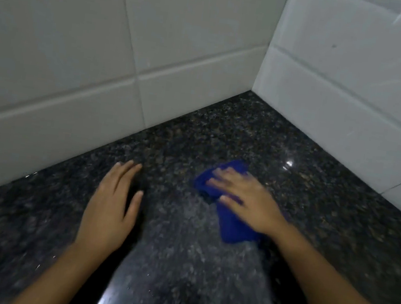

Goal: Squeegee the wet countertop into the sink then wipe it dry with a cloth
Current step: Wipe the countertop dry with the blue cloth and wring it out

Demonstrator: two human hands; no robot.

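A dark speckled granite countertop (pixel 221 139) fills the lower view and runs into a tiled corner. My right hand (pixel 244 201) lies flat on a folded blue cloth (pixel 230 228), pressing it onto the stone right of centre; the hand is motion-blurred. My left hand (pixel 111 204) rests palm down on the bare counter to the left, fingers spread, holding nothing. A paler, glossy streak runs on the counter between my forearms. No squeegee or sink is in view.
White tiled walls (pixel 79 59) rise at the back left and at the right (pixel 356 83), meeting in a corner at the far end of the counter. Bright glints show on the stone near the right wall.
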